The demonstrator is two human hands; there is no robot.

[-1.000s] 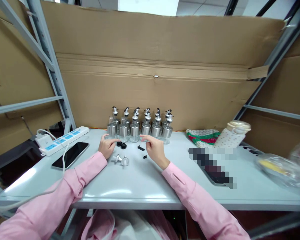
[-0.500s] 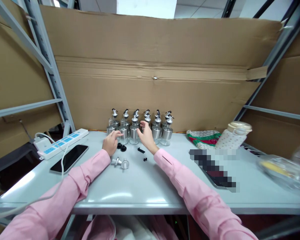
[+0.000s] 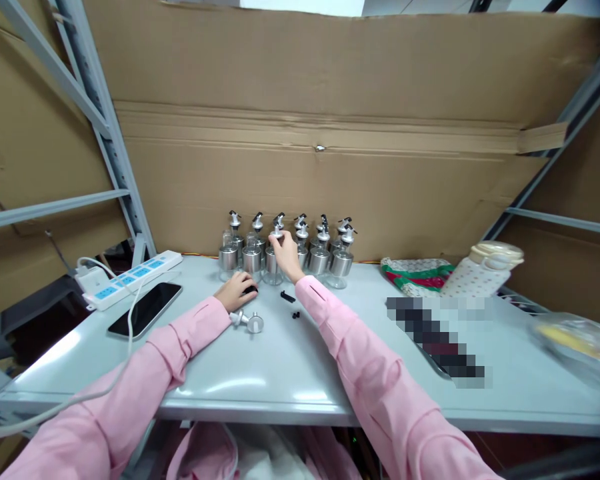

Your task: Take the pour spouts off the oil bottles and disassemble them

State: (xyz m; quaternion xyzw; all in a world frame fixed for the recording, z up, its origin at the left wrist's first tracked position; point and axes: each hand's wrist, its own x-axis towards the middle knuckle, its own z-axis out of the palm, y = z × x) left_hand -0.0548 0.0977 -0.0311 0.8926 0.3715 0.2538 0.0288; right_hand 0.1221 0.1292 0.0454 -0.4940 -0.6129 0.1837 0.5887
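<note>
Two rows of glass bottles with silver metal bands stand against the cardboard, most topped by silver pourer spouts with black flip tips, such as the bottle (image 3: 341,264) at the right end. My right hand (image 3: 287,257) pinches the silver pourer spout (image 3: 277,232) of a front-row bottle (image 3: 272,265). Low on the table, my left hand (image 3: 236,292) has its fingers curled over a small black round cap (image 3: 251,289), mostly hidden beneath them. Close by lie loose silver spout parts (image 3: 255,323), a black strip-like piece (image 3: 287,297) and tiny black bits (image 3: 296,315).
At left are a phone (image 3: 146,310), a white power strip (image 3: 133,277) and a white cable. On the right lie a patterned cloth (image 3: 415,275), a polka-dot container (image 3: 477,273), a blurred-out dark object (image 3: 435,343) and a clear plastic package (image 3: 575,340). Cardboard walls surround the table.
My right hand has closed on a bottle's pourer spout. My left hand has come down from beside the bottles onto the black caps. The view has shifted slightly.
</note>
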